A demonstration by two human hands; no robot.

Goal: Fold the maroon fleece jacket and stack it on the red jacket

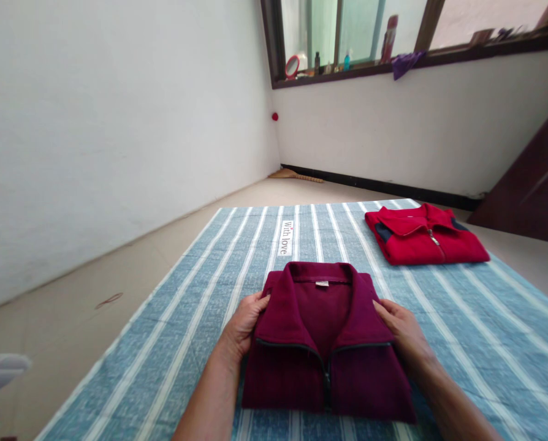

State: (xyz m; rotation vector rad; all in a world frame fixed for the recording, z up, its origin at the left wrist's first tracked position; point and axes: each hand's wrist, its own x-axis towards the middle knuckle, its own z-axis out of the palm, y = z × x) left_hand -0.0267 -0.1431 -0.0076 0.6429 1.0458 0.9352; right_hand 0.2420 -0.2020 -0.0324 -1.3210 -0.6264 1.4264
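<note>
A folded maroon zip jacket lies collar-up on a blue-and-white striped sheet in front of me. My left hand grips its left edge beside the collar. On the other side, my right hand holds the right edge, fingers against the collar. Both hands press the sides of the folded garment. A second folded jacket, bright red, rests farther back on the right of the sheet, away from both hands.
The sheet lies on a beige floor between white walls. A windowsill at the back carries bottles, a small mirror and a purple cloth. A dark wooden panel leans at the right. A broom lies by the far wall.
</note>
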